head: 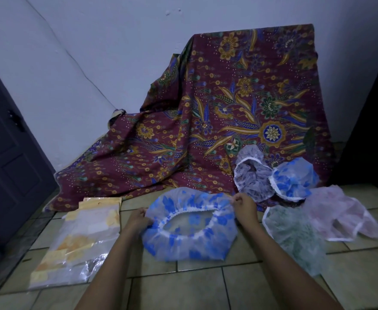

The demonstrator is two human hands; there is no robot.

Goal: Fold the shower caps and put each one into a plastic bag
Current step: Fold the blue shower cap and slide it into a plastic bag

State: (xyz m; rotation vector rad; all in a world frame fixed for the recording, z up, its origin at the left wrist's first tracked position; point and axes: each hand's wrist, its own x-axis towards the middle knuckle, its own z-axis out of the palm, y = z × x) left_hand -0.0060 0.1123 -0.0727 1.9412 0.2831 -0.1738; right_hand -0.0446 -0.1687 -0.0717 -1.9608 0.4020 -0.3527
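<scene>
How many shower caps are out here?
5. A blue-flowered cap held between the left hand and right hand; a grey cap and a second blue cap against the batik cloth; a pink cap far right; a green cap beside it. Others may hide beneath.

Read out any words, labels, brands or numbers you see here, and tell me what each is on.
No text can be read here.
On the plastic bags: yellow and orange patches, any print too blurred to read.
On the blue shower cap and the patterned cloth: flower patterns only, no lettering.
</scene>
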